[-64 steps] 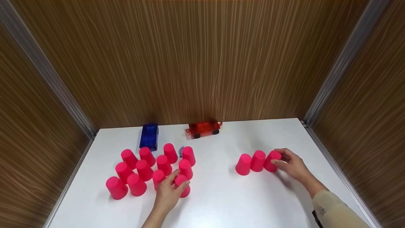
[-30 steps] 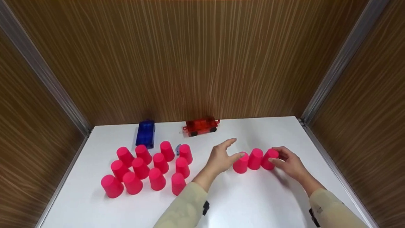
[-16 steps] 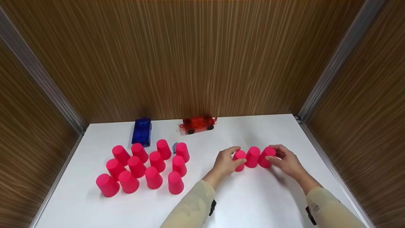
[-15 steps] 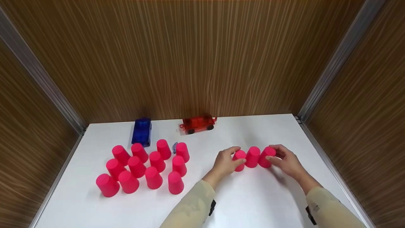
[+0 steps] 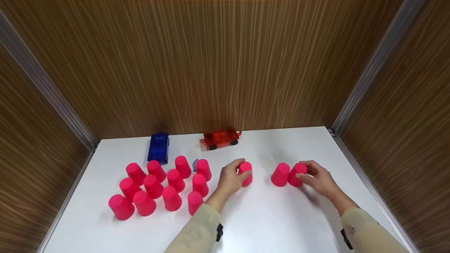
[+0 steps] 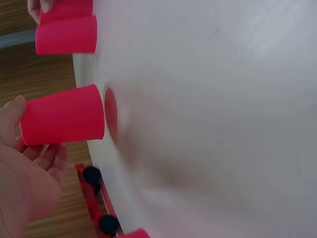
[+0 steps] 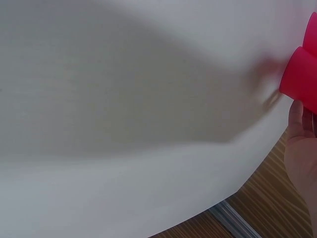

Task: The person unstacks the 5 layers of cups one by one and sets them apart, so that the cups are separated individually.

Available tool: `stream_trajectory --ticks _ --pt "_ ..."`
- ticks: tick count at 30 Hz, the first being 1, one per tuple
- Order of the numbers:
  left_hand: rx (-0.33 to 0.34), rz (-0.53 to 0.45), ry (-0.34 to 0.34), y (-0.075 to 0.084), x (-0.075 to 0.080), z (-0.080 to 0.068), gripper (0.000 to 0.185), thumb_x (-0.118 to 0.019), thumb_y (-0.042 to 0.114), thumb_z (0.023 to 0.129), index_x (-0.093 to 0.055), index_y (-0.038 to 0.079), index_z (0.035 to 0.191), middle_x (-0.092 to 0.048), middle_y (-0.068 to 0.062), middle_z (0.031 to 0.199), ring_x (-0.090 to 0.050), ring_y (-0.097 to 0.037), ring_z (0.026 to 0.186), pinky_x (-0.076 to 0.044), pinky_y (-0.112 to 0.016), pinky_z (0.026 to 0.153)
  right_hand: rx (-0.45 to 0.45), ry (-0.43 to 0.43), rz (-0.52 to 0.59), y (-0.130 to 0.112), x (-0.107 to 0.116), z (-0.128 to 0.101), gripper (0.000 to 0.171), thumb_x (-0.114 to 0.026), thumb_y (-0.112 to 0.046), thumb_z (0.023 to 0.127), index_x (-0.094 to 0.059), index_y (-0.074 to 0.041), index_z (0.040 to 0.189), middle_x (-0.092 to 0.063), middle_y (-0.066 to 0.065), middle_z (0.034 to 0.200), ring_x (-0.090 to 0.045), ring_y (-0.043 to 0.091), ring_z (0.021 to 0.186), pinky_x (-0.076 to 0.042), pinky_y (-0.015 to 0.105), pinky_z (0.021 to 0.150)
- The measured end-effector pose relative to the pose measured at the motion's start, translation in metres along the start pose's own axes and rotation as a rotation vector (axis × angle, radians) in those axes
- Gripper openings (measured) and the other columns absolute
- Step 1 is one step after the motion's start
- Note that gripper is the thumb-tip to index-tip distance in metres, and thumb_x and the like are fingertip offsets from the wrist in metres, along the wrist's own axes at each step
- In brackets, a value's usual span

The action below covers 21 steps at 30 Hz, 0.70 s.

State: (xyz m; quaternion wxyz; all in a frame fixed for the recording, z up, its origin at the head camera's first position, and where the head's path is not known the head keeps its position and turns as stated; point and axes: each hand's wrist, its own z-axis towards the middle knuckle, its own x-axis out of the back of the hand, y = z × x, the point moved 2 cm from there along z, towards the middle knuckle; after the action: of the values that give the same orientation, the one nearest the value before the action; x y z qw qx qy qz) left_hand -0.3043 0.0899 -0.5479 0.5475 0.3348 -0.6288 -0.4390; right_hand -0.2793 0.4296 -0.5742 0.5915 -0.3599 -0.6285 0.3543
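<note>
My left hand (image 5: 237, 171) grips an upside-down pink cup (image 5: 246, 173) near the middle of the white table (image 5: 274, 218), between the cup cluster and the right pair. In the left wrist view its fingers (image 6: 47, 156) curl round this cup (image 6: 62, 121); I cannot tell if the rim touches the table. My right hand (image 5: 305, 171) holds the right cup (image 5: 297, 174) of two that stand side by side; the other cup (image 5: 280, 174) touches it on the left. The right wrist view shows that cup (image 7: 302, 79) and part of the hand (image 7: 301, 158).
Several upside-down pink cups (image 5: 158, 184) stand clustered on the table's left half. A blue toy car (image 5: 158, 147) and a red toy car (image 5: 219, 138) sit along the back edge by the wooden wall. A small blue object (image 5: 195, 164) peeks out among the cups.
My left hand left the cluster, reached across to the row of three cups, took the leftmost one and moved it left, away from the other two. The right hand stayed on its cup.
</note>
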Motion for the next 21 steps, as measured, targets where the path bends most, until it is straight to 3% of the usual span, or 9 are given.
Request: stream_trajectory --ticks 10,16,21 --pt "0.068 0.025 0.0 -0.003 0.038 0.007 0.06 -0.079 0.018 0.098 -0.057 0.016 0.154 -0.061 -0.007 0.147 -0.056 -0.029 0.136 -0.054 -0.041 0.108 0.005 -0.004 -0.014 0.0 0.002 -0.001 0.06 -0.078 -0.029 0.099 -0.051 -0.01 0.15 -0.057 0.02 0.145 -0.052 0.045 0.138 -0.059 0.043 0.099" --pt "0.126 0.093 -0.111 0.003 0.059 0.016 0.064 -0.083 0.022 0.095 -0.057 0.022 0.154 -0.06 -0.003 0.145 -0.054 -0.026 0.134 -0.054 -0.042 0.107 0.011 -0.002 -0.016 -0.001 0.002 -0.002 0.057 -0.078 -0.026 0.1 -0.053 -0.01 0.149 -0.059 0.019 0.143 -0.054 0.043 0.137 -0.058 0.042 0.1" --pt "0.126 0.183 -0.203 0.009 0.075 0.024 0.066 -0.082 0.023 0.096 -0.055 0.021 0.156 -0.059 -0.004 0.144 -0.054 -0.027 0.131 -0.056 -0.043 0.104 0.011 -0.009 -0.008 -0.001 0.0 0.0 0.059 -0.077 -0.027 0.1 -0.051 -0.011 0.151 -0.057 0.02 0.145 -0.053 0.045 0.137 -0.058 0.046 0.101"
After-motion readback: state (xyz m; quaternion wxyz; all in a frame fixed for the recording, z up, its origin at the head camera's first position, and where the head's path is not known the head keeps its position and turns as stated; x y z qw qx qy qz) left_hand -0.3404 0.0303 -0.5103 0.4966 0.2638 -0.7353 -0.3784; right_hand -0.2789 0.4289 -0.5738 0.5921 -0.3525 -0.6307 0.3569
